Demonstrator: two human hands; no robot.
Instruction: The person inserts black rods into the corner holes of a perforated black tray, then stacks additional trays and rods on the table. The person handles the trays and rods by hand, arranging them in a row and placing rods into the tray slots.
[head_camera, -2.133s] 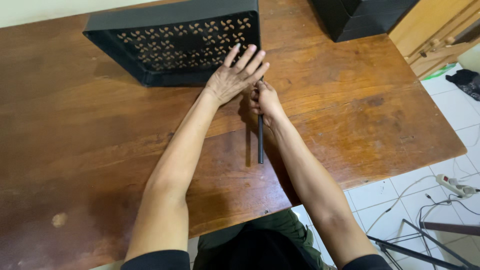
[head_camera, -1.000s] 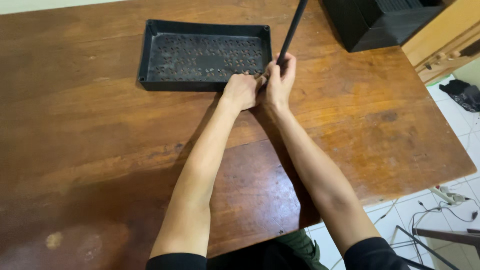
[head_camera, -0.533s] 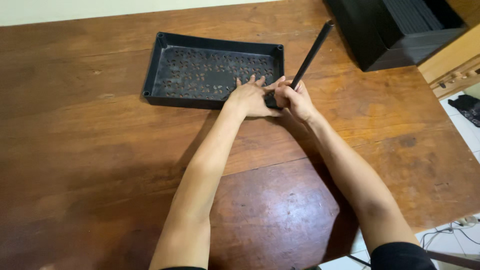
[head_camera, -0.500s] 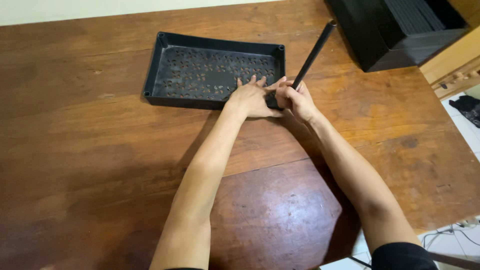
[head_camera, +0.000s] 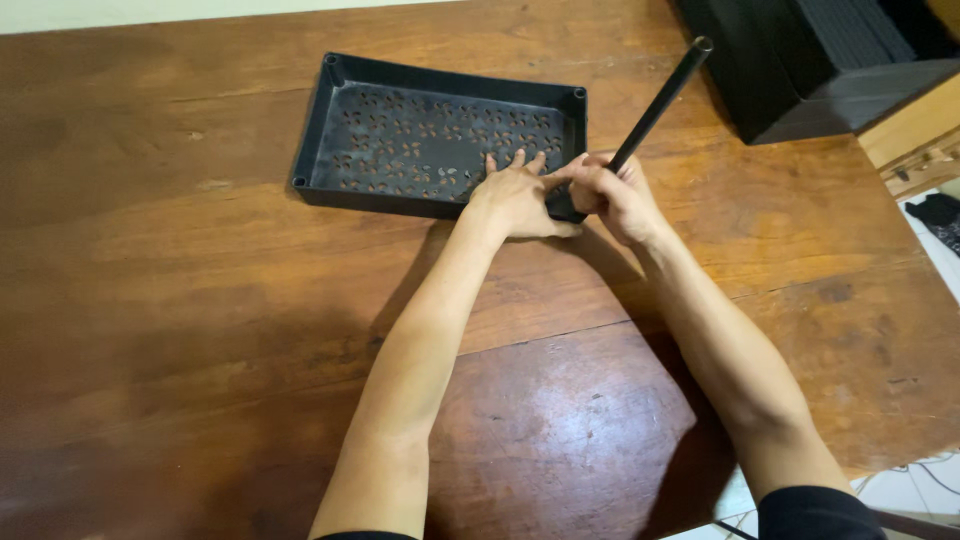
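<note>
A black plastic tray (head_camera: 420, 135) with little flower-shaped holes in its bottom lies flat on a brown wooden table (head_camera: 150, 330). The left hand (head_camera: 512, 195) rests open on the tray's near right corner. The right hand (head_camera: 612, 195) is wrapped tight around a black tube (head_camera: 660, 103) that stands tilted at that corner. Stacked black trays (head_camera: 820, 50) sit at the table's far right.

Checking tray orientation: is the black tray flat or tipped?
Flat: black tray rests open side up on the table, perforated floor and all rims visible.
</note>
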